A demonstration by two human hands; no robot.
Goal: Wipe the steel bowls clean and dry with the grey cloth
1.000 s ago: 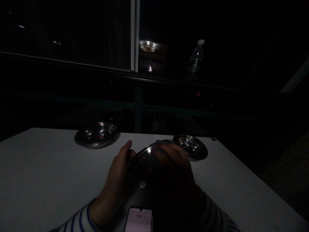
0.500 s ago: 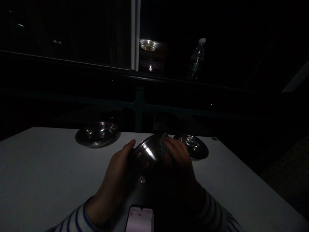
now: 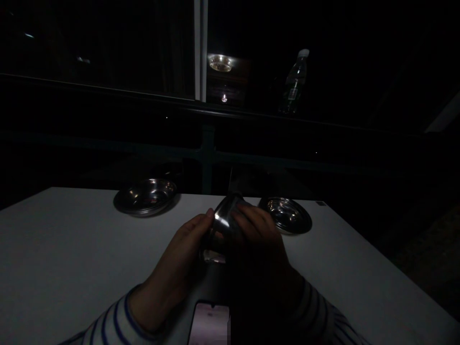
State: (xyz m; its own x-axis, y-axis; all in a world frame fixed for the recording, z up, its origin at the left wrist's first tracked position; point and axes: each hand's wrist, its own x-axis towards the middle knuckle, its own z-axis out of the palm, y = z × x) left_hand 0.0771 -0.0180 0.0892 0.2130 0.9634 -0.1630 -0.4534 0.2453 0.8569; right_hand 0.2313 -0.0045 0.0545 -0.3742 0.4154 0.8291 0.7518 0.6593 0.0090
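A shiny metal bowl is held tilted on its side above the middle of the table, its outside facing me. My left hand grips its left edge, thumb on top. Against its upper right side presses my right hand, fingers bent over a thin greyish cloth that barely shows in the dark. My right palm and the bowl's lower right part are lost in shadow. Below the bowl, a phone with a lit screen lies near me.
On the white table, a wide metal bowl stands at the back left and a second metal bowl at the back right. A clear bottle with a white cap stands beyond, by the dark window.
The held bowl has turned and tilted more steeply between my hands. My left hand has shifted right along its edge, and my right hand with the cloth has moved over its side.
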